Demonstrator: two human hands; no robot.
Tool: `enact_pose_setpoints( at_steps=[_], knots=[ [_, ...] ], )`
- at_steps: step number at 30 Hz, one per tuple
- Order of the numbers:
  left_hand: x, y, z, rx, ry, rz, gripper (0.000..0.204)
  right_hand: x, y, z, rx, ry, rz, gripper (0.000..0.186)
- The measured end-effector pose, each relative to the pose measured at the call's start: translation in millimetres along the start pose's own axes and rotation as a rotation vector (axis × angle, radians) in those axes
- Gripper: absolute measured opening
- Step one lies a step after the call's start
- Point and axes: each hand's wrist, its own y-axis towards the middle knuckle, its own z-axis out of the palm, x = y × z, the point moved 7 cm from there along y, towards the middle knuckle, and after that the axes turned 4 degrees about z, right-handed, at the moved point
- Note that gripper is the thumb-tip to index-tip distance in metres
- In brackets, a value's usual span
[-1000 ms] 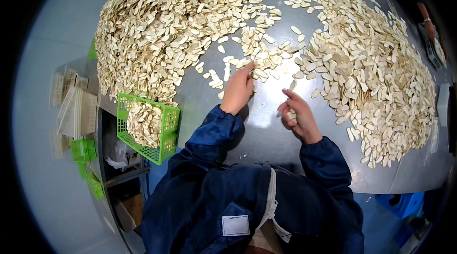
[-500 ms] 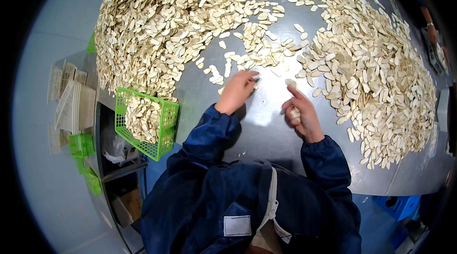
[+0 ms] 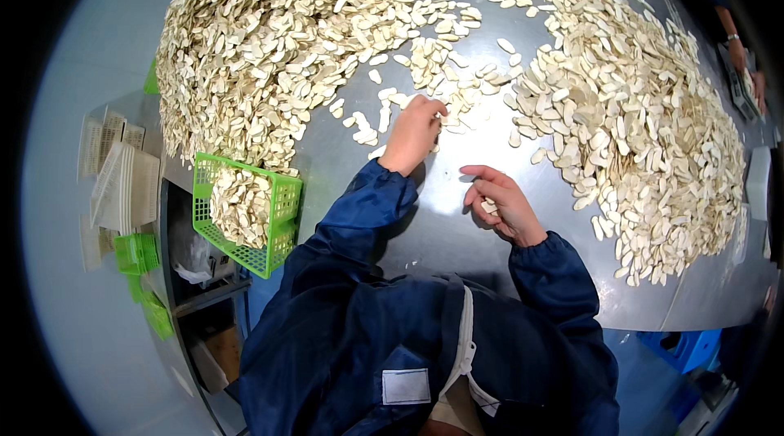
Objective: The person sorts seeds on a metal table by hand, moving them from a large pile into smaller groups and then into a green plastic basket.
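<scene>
Pale, flat, oval dried slices cover much of the metal table [image 3: 359, 232]. My left hand [image 3: 415, 135] reaches to the near edge of a small scattered group of slices [image 3: 441, 68]. Its fingers are bent down and closed together, and whatever is between the fingertips is hidden. Over bare metal to the right, my right hand [image 3: 508, 206] curls its lower fingers round a few slices [image 3: 489, 206] against the palm. The index finger of that hand points left, with nothing visible at its tip.
A large heap of slices [image 3: 261, 52] lies at the left, another heap [image 3: 637, 126] at the right. A green basket [image 3: 284, 220] of slices stands at the table's left edge. White crates [image 3: 135, 191] are stacked beyond it. Another person's hand [image 3: 737, 56] is at the far right.
My left hand has moved slightly forward and right, into the small group of slices. My right hand has drawn back left; the slice at its index fingertip no longer shows there.
</scene>
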Motion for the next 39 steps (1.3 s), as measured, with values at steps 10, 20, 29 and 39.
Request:
enact_pose_setpoints(
  at_steps=[10,20,29,39],
  knots=[
    [6.5,-22.1,-18.6,-0.058,0.142,0.12,0.023,43.3,-7.4,-40.2,-0.299,0.135,-0.301,0.046],
    [30.1,-7.7,-34.8,-0.11,0.039,-0.077,0.018,27.2,-4.0,-24.5,-0.187,0.056,-0.192,0.024],
    [-12.0,-17.8,6.2,0.017,0.079,-0.032,0.016,25.7,-3.4,-21.2,-0.156,0.044,-0.164,0.021],
    [-2.9,-75.9,-33.9,-0.081,0.186,-0.119,0.032,14.8,-3.8,-10.1,-0.099,-0.055,-0.103,0.021]
  ],
)
